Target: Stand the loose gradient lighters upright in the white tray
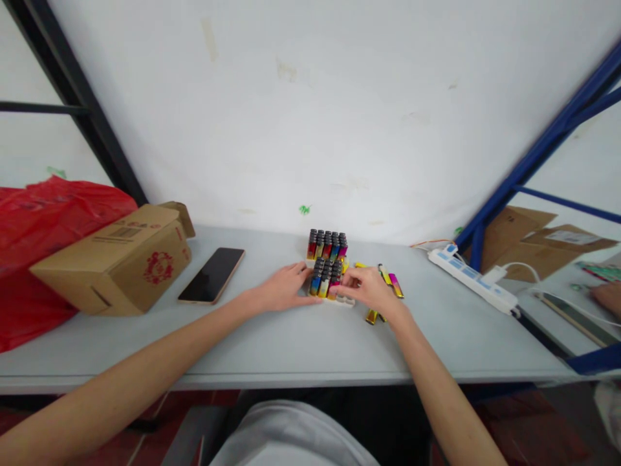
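Observation:
Rows of upright lighters [324, 278] with black tops and bright bodies stand in a white tray [345, 301]. My left hand [287, 287] holds the left end of this tray, thumb along the front and fingers at the side. Over the tray's right part, my right hand [366, 287] is closed in a pinch on a lighter [334, 289] among the others; the fingers partly hide it. Directly behind stands a second block of upright lighters [327, 244]. Loose lighters lie right of the tray, among them a pink and yellow one [396, 285] and a yellow one [371, 316].
On the grey table [272, 349], a phone [212, 275] lies to the left, near a cardboard box [121, 262] and a red plastic bag [43, 239]. A white power strip [473, 279] lies right, beside a blue frame [533, 149]. Another person's hand [609, 296] shows far right.

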Available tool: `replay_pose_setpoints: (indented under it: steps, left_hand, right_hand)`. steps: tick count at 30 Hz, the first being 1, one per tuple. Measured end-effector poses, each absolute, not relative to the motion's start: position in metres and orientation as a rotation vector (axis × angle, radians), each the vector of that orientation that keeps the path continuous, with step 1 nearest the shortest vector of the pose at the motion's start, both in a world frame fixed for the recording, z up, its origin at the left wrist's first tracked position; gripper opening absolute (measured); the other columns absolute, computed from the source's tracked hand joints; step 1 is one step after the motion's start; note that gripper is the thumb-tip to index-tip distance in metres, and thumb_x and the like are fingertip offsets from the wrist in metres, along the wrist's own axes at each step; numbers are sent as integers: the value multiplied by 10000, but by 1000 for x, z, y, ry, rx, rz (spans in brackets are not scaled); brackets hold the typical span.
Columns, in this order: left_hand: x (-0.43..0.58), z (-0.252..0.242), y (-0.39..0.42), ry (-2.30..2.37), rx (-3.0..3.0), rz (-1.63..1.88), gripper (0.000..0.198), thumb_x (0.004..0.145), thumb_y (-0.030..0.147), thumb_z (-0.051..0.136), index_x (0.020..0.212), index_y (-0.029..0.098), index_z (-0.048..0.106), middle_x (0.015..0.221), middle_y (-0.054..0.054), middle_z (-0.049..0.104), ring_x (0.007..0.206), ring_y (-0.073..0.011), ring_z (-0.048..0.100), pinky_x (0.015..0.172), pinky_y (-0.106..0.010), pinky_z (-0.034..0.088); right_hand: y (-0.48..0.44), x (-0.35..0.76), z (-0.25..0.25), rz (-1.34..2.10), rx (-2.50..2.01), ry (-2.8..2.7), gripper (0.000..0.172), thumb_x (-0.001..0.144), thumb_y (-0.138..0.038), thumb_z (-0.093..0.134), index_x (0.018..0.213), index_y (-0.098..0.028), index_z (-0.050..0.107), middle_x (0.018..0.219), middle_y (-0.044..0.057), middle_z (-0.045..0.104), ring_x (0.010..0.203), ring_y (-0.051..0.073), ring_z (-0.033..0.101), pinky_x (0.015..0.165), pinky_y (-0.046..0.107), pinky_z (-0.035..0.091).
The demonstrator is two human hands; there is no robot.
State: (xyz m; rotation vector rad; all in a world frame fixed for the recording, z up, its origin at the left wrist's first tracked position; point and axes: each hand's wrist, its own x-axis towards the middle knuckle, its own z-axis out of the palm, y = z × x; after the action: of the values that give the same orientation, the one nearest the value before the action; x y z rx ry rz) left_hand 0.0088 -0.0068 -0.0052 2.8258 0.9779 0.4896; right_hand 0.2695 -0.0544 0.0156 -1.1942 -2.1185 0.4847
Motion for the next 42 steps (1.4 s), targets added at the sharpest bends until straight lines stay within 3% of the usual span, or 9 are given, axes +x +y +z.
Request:
replay_pose_setpoints:
  steps: [5, 10, 14, 18, 23, 26, 31, 36, 42]
  left_hand:
    - [9, -4, -7, 969, 2824, 489, 665, 926, 726, 562, 1270, 159, 599, 1175, -128, 642, 1111, -318, 630, 976, -410, 484]
    - [9, -5, -7, 988, 2824, 487, 668, 915, 745, 561, 1231, 159, 619, 1160, -127, 643, 1109, -323, 634, 972, -416, 488]
    - [9, -5, -7, 1002, 2829, 469, 679, 916, 742, 566, 1255, 155, 608, 1166, -129, 647, 1108, -323, 637, 975, -419, 489]
    - [9, -7, -6, 991, 2836, 484, 670, 921, 742, 558, 1243, 156, 610, 1169, -128, 645, 1109, -318, 636, 985, -415, 485]
    - [9, -8, -5, 974, 2823, 493, 679, 917, 737, 563, 1275, 161, 597, 1195, -131, 642, 1136, -325, 626, 986, -416, 485]
    - [8, -8, -5, 971, 2818, 495, 676, 921, 743, 548, 1275, 169, 596, 1195, -131, 643, 1140, -325, 625, 986, -416, 486]
    - [9, -7, -6, 975, 2834, 485, 686, 923, 745, 545, 1271, 157, 597, 1188, -139, 642, 1133, -335, 627, 980, -427, 487]
    - [9, -6, -6, 977, 2814, 495, 690, 912, 751, 556, 1266, 161, 605, 1178, -134, 644, 1130, -335, 627, 989, -425, 482]
    - [8, -6, -5, 974, 2805, 486, 698, 902, 758, 565, 1258, 160, 612, 1175, -127, 643, 1107, -321, 634, 982, -409, 483]
  right_hand:
    - [-51, 286, 17, 210, -1350, -1988, 502, 1012, -553, 528, 678, -192, 626, 577, -10, 582, 546, 138, 493, 579, 280, 364]
    - [-26, 313, 0, -106, -1478, -2010, 284, 1019, -338, 520, 1125, -162, 715, 955, 101, 729, 894, 249, 649, 854, 361, 486]
    - [-8, 323, -18, -176, -1567, -2170, 310, 995, -297, 567, 1244, -172, 703, 1192, 146, 706, 1094, 297, 627, 1008, 429, 471]
    - [-5, 323, -22, -173, -1676, -2103, 372, 1008, -341, 567, 1311, -150, 670, 1222, 170, 699, 1108, 312, 638, 1016, 452, 480]
    - [-11, 308, -16, -52, -1431, -2283, 363, 1027, -375, 564, 1304, -169, 677, 1289, 141, 686, 1190, 283, 620, 1058, 404, 461]
    - [-13, 302, -11, -38, -1434, -2304, 303, 1044, -364, 535, 1184, -185, 735, 1285, 140, 690, 1195, 271, 623, 1056, 385, 448]
    - [-13, 299, -10, -123, -1659, -2189, 252, 1028, -377, 557, 1019, -201, 737, 1079, 117, 739, 1024, 269, 651, 930, 370, 464]
    - [-6, 293, -13, -179, -1894, -2024, 317, 991, -415, 601, 1187, -177, 675, 1072, 164, 731, 1007, 307, 654, 871, 391, 462]
    - [0, 295, -15, -80, -1868, -2013, 514, 919, -214, 586, 1425, -142, 540, 1110, 148, 718, 1038, 293, 652, 906, 386, 478]
